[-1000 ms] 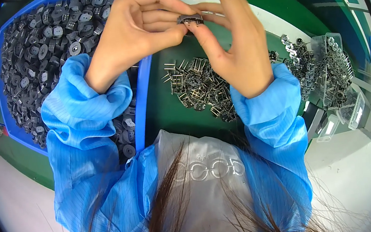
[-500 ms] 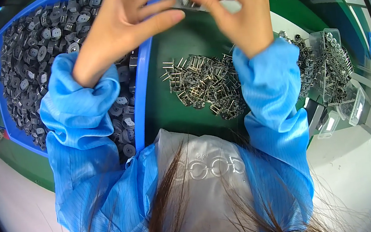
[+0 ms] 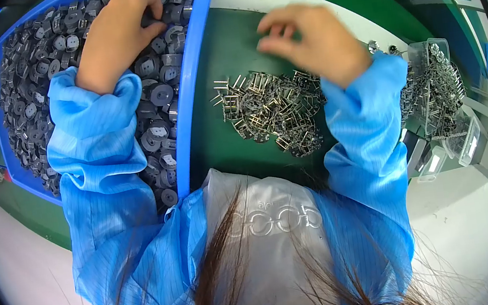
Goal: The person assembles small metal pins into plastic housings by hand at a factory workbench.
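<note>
Half-curled among black parts (image 3: 161, 94) in the blue bin (image 3: 193, 58) at ten o'clock, the left hand (image 3: 120, 33) hid whether it held one, so light single pinching seemed wise, while the right hand (image 3: 315, 40), at one o'clock, was parted and seemingly without anything.

I get bright, fairly even light over the green tabletop (image 3: 233, 38), apparently from above, though I see no lamp. Shade gathers from the right wall of the blue bin (image 3: 190, 92) to the tabletop's near edge. Near the tabletop's right edge, a clear plastic panel (image 3: 469, 144) gives me white glare; the metal-pinned parts (image 3: 269, 107) glint, and the blue sleeves (image 3: 95, 152) carry a soft sheen. The right hand (image 3: 312, 37) smears, while the left hand (image 3: 117, 37) reads crisper. Loose hair (image 3: 215, 266) close to my lens looks soft. The fisheye bows the bin's outer rim, and my corners fall to black.
</note>
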{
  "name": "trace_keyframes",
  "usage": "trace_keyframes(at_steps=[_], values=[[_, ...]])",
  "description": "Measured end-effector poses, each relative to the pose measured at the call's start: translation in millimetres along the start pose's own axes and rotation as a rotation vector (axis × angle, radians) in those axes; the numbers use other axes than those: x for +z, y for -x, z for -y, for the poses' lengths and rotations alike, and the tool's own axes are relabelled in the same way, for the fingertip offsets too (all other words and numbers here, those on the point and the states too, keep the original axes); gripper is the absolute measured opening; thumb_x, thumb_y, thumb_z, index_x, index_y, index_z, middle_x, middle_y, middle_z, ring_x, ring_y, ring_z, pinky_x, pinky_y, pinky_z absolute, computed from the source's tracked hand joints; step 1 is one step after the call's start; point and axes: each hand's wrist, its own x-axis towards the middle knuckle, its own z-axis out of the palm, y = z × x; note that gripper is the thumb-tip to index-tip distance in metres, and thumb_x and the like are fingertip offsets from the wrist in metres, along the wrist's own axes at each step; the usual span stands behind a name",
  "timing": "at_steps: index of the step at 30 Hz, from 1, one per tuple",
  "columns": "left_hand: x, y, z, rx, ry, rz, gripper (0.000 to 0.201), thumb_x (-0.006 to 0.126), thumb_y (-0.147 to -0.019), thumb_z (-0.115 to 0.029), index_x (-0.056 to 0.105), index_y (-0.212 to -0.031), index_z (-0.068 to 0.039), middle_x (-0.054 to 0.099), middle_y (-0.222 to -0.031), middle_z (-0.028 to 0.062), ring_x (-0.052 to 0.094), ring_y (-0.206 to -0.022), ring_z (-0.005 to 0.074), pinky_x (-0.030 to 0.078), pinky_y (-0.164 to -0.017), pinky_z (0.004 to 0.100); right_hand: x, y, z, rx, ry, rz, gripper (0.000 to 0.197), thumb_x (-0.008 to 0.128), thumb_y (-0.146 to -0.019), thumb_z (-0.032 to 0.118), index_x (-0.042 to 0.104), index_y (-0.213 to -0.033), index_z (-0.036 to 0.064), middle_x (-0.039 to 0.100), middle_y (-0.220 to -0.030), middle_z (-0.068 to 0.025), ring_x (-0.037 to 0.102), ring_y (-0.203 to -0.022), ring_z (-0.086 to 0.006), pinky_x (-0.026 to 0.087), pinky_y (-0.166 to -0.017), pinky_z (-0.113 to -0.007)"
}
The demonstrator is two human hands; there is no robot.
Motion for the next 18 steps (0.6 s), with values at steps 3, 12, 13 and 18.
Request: trace_keyframes(at_steps=[3, 12, 13, 18], values=[[-3, -8, -12, -0.121, 0.042, -0.086, 0.035, 0.074, -0.062, 0.004, 0.056, -0.092, -0.003, 0.056, -0.085, 0.0088, 0.057, -0.073, 0.0245, 0.047, -0.065, 0.0326, 12, 15, 20, 0.014, 0.005, 0.161, 0.018, 0.065, -0.078, 0.012, 0.065, -0.095, 0.0074, 0.066, -0.088, -0.0137, 0.062, -0.087, -0.0318, 0.05, -0.075, -0.042], [-8, -10, -2, 0.137, 0.033, -0.03, 0.035, 0.073, -0.064, 0.003, 0.059, -0.096, -0.004, 0.06, -0.087, 0.0101, 0.059, -0.077, 0.0245, 0.05, -0.06, 0.0318, 4, 16, 28, -0.189, -0.111, -0.074, 0.021, 0.054, -0.081, -0.003, 0.066, -0.093, 0.0097, 0.057, -0.086, -0.0137, 0.061, -0.074, -0.0329, 0.05, -0.068, -0.04], [-7, -10, -5, 0.138, 0.034, -0.031, 0.035, 0.073, -0.064, 0.003, 0.059, -0.096, -0.004, 0.06, -0.087, 0.0101, 0.059, -0.077, 0.0245, 0.05, -0.06, 0.0318, 2, 15, 29, -0.261, -0.148, -0.128, 0.024, 0.053, -0.082, -0.005, 0.067, -0.093, 0.0103, 0.055, -0.084, -0.0129, 0.061, -0.071, -0.0308, 0.05, -0.065, -0.038], [-6, -11, -10, -0.042, 0.167, 0.06, 0.032, 0.071, -0.067, 0.002, 0.062, -0.097, -0.005, 0.063, -0.099, 0.0084, 0.061, -0.084, 0.024, 0.049, -0.063, 0.0301, 1, 15, 30, -0.044, -0.625, -0.096, 0.017, 0.059, -0.085, 0.001, 0.069, -0.095, 0.0089, 0.058, -0.089, -0.009, 0.062, -0.072, -0.0182, 0.05, -0.061, -0.028]])
